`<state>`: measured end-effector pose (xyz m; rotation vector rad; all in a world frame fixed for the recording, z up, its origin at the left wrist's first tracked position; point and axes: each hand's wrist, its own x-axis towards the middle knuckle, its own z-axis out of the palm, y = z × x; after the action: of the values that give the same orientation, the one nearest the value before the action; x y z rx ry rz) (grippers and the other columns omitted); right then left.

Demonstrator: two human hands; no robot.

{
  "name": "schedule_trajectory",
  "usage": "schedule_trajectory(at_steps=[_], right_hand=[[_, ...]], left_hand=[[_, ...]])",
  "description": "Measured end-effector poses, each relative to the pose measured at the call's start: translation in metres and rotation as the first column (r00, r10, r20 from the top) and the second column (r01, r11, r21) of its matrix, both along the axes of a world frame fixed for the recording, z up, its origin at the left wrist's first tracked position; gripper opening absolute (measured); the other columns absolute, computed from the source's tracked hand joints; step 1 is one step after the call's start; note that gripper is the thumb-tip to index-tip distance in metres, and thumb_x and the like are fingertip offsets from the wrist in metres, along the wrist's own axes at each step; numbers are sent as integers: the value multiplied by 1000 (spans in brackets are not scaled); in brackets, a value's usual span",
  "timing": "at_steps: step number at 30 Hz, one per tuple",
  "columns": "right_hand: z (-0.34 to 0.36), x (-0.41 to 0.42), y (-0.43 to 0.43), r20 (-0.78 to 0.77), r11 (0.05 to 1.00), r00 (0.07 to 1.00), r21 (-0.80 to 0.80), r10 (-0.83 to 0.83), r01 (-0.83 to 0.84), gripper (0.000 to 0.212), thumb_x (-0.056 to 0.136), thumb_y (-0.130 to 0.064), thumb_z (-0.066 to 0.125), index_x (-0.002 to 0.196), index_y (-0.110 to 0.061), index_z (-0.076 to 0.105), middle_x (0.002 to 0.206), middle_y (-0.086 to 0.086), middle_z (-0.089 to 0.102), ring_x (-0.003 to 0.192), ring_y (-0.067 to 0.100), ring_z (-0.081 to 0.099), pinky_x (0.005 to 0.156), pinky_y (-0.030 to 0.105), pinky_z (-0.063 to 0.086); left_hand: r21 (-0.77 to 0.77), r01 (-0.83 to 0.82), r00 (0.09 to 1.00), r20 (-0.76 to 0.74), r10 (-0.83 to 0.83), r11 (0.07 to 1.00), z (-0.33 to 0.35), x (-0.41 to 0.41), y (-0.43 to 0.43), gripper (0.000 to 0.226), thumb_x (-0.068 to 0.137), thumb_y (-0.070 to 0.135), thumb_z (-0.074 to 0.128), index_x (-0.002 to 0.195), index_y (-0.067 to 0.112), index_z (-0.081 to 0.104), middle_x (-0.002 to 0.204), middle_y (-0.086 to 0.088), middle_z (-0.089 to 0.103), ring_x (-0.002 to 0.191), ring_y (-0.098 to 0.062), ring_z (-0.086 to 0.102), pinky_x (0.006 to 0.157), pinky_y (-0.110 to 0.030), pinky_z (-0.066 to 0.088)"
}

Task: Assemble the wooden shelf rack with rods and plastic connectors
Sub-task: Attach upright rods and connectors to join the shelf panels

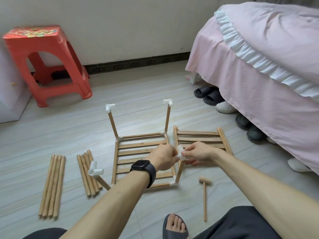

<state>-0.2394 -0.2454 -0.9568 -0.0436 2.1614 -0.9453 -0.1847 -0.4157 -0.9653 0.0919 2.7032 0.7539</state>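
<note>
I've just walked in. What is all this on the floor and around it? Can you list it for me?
stool: one, red, far left by the wall
bed: one, pink cover with white frill, right
shoes: several, black, white and grey, under the bed's edge
shelf frame: one, wood, centre floor, a rod upright at each corner
slat panel: one, wood, right of the frame
loose rods: two bundles, wood, left of the frame
connectors: three, white, atop three upright rods
held connector: one, white, atop the near-right rod
mallet: one, wood, near right
watch: one, black, left wrist
foot: one, in a grey slipper, bottom centre
left hand, right hand: both pinch the held connector
</note>
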Motion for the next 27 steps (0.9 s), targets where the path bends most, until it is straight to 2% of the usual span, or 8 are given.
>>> schedule_trajectory(at_steps=[3,5,8,12,17,21,24,27], right_hand=[[-4,-3,2,-6,1000,1000,21,10,-9,29,104,-24,57,113,-1,72,113,10,75,99,18,75,77,25,60],[-7,-3,7,24,999,999,39,26,-27,25,103,-24,60,115,-4,70,114,7,74,99,15,74,84,29,59],[-11,-2,11,38,999,999,36,20,-21,22,101,-25,63,115,-10,70,111,5,73,95,13,73,77,27,57],[-15,0,8,-9,996,998,68,66,-65,24,104,-28,57,109,-11,73,99,3,75,87,10,73,73,25,56],[-20,-1,7,-2,994,998,86,65,-65,25,104,-28,57,108,-11,74,100,5,76,90,14,75,79,28,59],[-26,-2,8,30,997,998,39,61,-62,27,104,-29,57,104,-10,75,100,7,76,86,13,72,77,26,57],[-31,1,8,13,997,997,15,71,-71,28,104,-25,56,98,-6,75,89,9,72,83,14,69,71,25,54],[-34,3,9,8,998,998,13,67,-67,27,104,-25,57,103,-4,75,87,6,72,82,12,71,72,25,55]], left_hand=[[21,14,1000,13,-15,1000,-3,-4,0,26,101,34,58,99,14,74,95,-5,73,85,-22,66,72,-37,55],[13,32,999,10,-32,999,-6,-5,0,27,101,35,59,114,18,74,108,-2,73,89,-17,64,69,-28,48],[7,41,999,-3,-41,999,-13,-6,1,30,100,36,60,124,21,72,116,2,73,94,-14,64,70,-23,44],[1,31,1000,3,-31,1000,-19,-7,0,34,100,36,62,130,21,69,120,2,72,92,-12,64,77,-25,52],[3,43,999,20,-43,999,-23,-6,0,28,98,37,65,118,20,75,111,5,74,83,-13,65,74,-28,54],[-27,46,999,-13,-47,999,-26,-7,0,25,97,37,65,110,19,76,89,4,68,64,-5,51,56,-18,35],[-15,50,999,-13,-50,999,-28,-6,-2,25,96,36,67,111,19,76,99,2,74,58,-2,48,51,-13,31],[-32,60,998,1,-60,998,-29,-4,-2,28,95,38,68,118,23,75,103,4,75,60,-1,50,53,-13,31]])
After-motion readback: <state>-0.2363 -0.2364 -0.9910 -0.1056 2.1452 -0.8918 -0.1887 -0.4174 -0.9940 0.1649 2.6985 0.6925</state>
